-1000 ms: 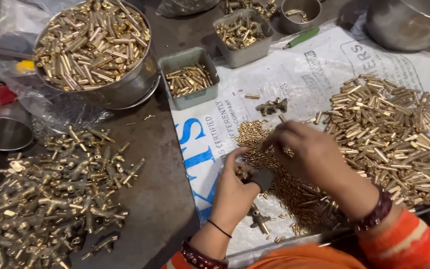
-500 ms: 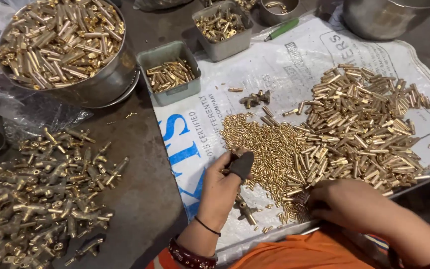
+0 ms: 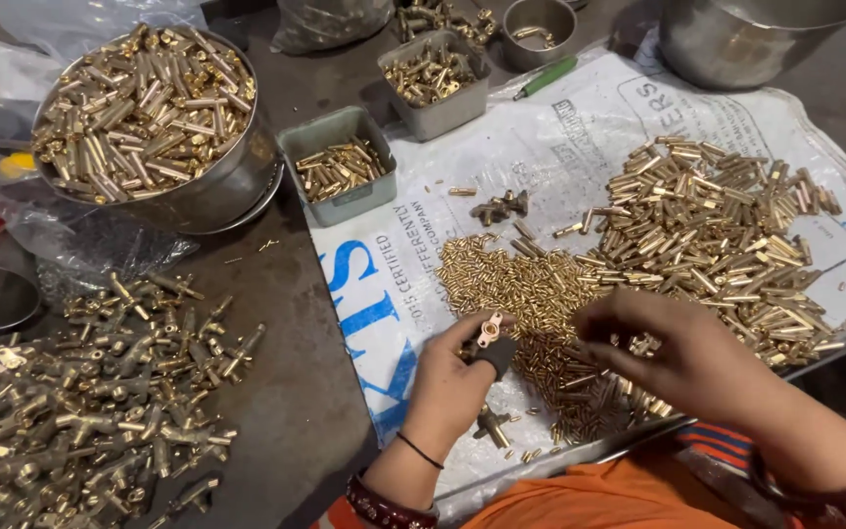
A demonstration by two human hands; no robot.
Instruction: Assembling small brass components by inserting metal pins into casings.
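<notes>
Here, left hand (image 3: pixel 457 377) pinching brass fitting (image 3: pixel 489 330), right hand (image 3: pixel 673 348) pinching pins, steel bowl (image 3: pixel 217 191) brimful of brass rods.

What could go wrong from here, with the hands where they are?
1. The left hand pinches a small brass fitting over the heap of small pins; if dropped, it could get lost among them.
2. The right hand works near the sheet's front edge; a sweep could push pins off.
</notes>
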